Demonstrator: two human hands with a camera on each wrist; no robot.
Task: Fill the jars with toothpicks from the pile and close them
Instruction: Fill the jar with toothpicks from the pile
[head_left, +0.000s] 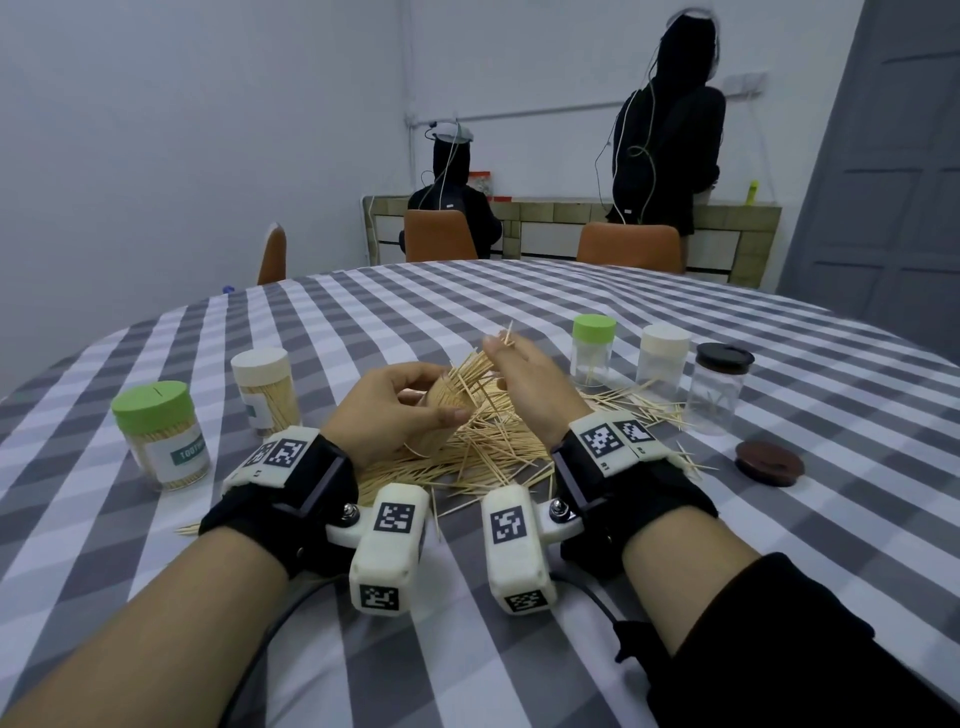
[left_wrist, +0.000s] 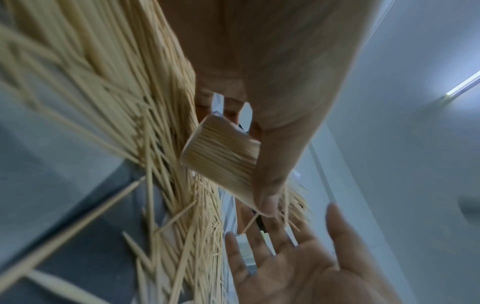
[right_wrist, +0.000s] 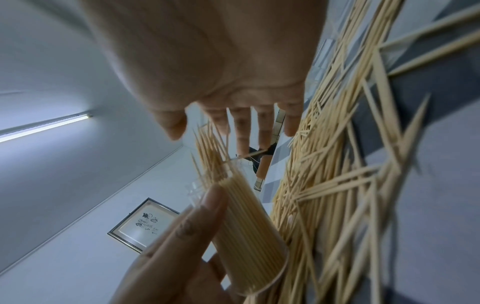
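Round table (head_left: 519, 649) under a grey-and-white checked cloth. Loose toothpick pile (head_left: 493, 447) at centre. To the left stand two full capped jars, green-lidded (head_left: 158, 436) and cream-lidded (head_left: 266, 389). To the right stand three near-empty jars, green-lidded (head_left: 592, 351), cream-lidded (head_left: 662, 364), dark-lidded (head_left: 717, 387). A loose brown lid (head_left: 769, 462) lies nearer.

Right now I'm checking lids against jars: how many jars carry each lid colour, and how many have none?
Green-lidded clear plastic jars: 2
Cream-lidded jars: 2
Dark brown-lidded jar: 1
Lidless jar gripped by left hand: 1
Total: 6
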